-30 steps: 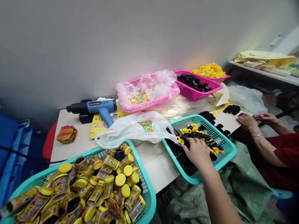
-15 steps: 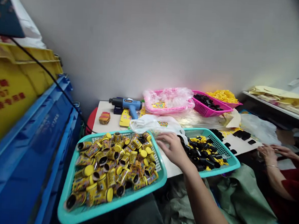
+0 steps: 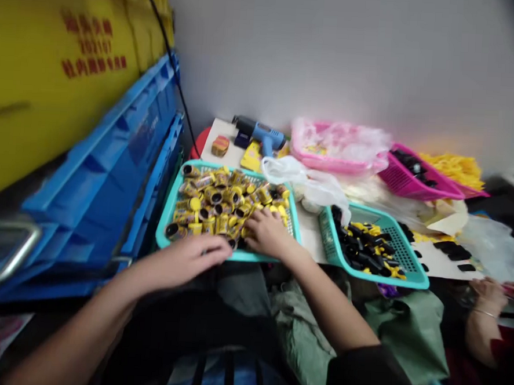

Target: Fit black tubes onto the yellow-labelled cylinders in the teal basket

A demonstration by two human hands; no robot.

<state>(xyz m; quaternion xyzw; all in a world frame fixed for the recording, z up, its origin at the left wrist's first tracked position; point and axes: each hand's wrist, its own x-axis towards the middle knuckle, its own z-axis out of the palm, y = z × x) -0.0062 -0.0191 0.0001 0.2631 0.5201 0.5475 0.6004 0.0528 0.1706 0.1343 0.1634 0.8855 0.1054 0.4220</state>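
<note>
Yellow-labelled little cylinders (image 3: 221, 205) with black or yellow ends fill a turquoise basket (image 3: 296, 227) in front of me. My right hand (image 3: 267, 232) rests among them at the basket's front right, fingers spread and bent down onto the pieces. Its fingertips are partly hidden, and I see nothing held. At the near rim, my left hand (image 3: 196, 257) hovers with fingers stretched forward and the thumb apart, holding nothing. Whether it touches the rim I cannot tell.
Black and yellow parts (image 3: 369, 249) lie in a second turquoise basket (image 3: 417, 275) on the right. Behind are a blue heat gun (image 3: 267, 136), a white plastic bag (image 3: 312, 181) and pink baskets (image 3: 423, 185). Blue crates (image 3: 106, 154) stand left. Another person's hands (image 3: 492, 295) are at far right.
My right hand has moved left and down from between the baskets onto the cylinders. My left hand has come into view at the near rim. The camera has turned left and down.
</note>
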